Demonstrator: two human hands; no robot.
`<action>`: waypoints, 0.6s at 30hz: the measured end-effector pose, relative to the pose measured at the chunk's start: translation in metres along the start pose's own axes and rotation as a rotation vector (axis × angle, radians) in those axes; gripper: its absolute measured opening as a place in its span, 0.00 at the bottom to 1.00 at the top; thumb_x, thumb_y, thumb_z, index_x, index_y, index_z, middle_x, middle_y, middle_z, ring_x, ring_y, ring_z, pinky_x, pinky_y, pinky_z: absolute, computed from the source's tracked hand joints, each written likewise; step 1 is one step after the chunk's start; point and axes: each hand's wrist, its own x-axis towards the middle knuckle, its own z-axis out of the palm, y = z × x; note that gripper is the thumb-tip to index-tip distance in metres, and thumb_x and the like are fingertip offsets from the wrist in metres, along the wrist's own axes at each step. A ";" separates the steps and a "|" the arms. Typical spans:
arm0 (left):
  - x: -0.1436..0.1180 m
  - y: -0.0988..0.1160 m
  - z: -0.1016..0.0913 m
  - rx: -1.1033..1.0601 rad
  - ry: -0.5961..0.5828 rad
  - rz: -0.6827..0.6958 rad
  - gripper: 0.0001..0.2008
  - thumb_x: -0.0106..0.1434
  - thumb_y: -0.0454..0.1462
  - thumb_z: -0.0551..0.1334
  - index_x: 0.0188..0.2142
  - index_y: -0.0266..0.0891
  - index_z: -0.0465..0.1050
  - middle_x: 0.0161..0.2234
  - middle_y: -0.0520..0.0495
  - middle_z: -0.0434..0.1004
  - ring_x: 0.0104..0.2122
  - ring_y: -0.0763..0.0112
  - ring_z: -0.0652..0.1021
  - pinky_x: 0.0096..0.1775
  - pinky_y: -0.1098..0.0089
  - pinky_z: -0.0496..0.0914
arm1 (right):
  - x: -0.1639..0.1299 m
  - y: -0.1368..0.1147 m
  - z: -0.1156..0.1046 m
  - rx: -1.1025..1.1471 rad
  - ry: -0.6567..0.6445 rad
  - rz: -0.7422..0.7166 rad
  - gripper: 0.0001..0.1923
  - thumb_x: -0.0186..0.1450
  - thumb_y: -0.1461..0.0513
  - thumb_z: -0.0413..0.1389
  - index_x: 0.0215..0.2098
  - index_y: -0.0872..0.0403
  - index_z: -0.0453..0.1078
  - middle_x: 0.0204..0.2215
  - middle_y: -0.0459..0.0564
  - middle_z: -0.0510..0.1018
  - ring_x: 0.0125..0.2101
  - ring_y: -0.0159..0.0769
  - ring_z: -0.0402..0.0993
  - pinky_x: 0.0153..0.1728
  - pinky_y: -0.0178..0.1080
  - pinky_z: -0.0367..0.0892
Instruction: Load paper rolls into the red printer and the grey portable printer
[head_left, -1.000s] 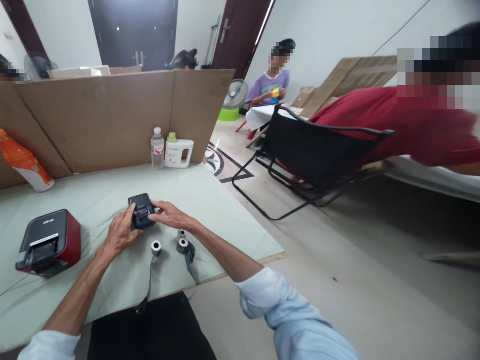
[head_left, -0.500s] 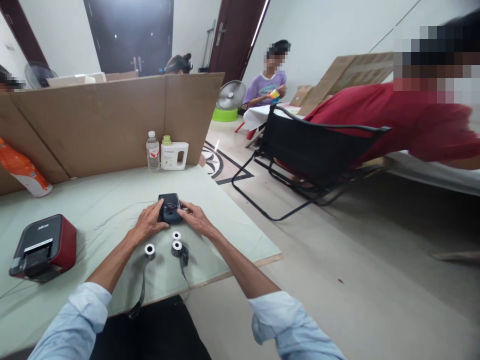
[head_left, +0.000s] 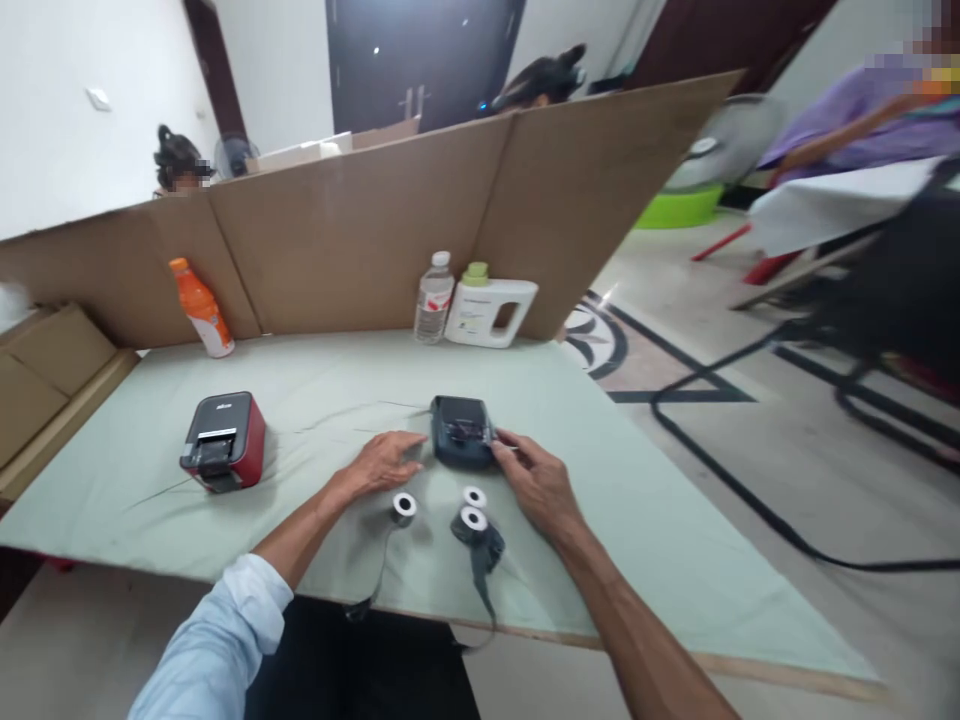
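Note:
A small dark label printer (head_left: 459, 450) with a see-through panel on top sits on the pale green tabletop (head_left: 337, 375). My right hand (head_left: 541, 487) has its thumb and curled fingertips on the printer's right edge. Just left of the printer, my left hand (head_left: 385, 463) is open, fingers stretched toward it with a small gap. In front of the printer stand small rolls with white ends: a left roll (head_left: 403, 508), a back roll (head_left: 474, 496) and a front roll (head_left: 473, 522). Dark strips trail from the left and front ones.
A red and black printer (head_left: 225, 440) stands at left. Behind are an orange bottle (head_left: 201, 305), a water bottle (head_left: 435, 300) and a white jug (head_left: 491, 312), before a cardboard screen (head_left: 352, 240). Cardboard boxes (head_left: 60, 370) lie far left. People sit beyond; a black chair (head_left: 885, 300) is at right.
My view has swung left. My left hand has come off the printer and opened beside it. My right hand stays at the printer's right edge.

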 end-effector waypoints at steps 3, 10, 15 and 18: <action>-0.019 0.002 -0.002 -0.006 0.007 -0.055 0.24 0.65 0.36 0.63 0.61 0.40 0.74 0.62 0.41 0.77 0.62 0.56 0.75 0.65 0.57 0.67 | 0.000 0.007 0.000 -0.011 0.004 0.006 0.27 0.63 0.44 0.57 0.46 0.56 0.81 0.37 0.56 0.85 0.32 0.42 0.77 0.39 0.45 0.74; -0.049 0.015 -0.005 -0.085 0.167 -0.087 0.17 0.64 0.31 0.61 0.51 0.37 0.80 0.49 0.41 0.85 0.49 0.62 0.82 0.55 0.62 0.75 | -0.002 0.008 -0.001 -0.044 -0.005 -0.013 0.25 0.62 0.44 0.57 0.42 0.55 0.82 0.36 0.55 0.85 0.33 0.44 0.78 0.38 0.44 0.73; -0.107 0.038 -0.049 0.171 0.650 0.168 0.15 0.67 0.30 0.59 0.49 0.41 0.80 0.42 0.41 0.82 0.46 0.60 0.80 0.52 0.58 0.76 | -0.004 0.006 -0.001 -0.077 0.001 -0.023 0.25 0.62 0.44 0.56 0.42 0.55 0.81 0.36 0.55 0.85 0.35 0.45 0.79 0.39 0.44 0.73; -0.156 0.023 -0.102 0.371 1.022 0.025 0.14 0.67 0.33 0.63 0.50 0.41 0.80 0.47 0.40 0.79 0.55 0.56 0.76 0.60 0.52 0.70 | -0.005 0.005 0.000 -0.084 0.017 -0.034 0.25 0.63 0.45 0.55 0.40 0.55 0.80 0.35 0.55 0.85 0.33 0.44 0.78 0.38 0.44 0.73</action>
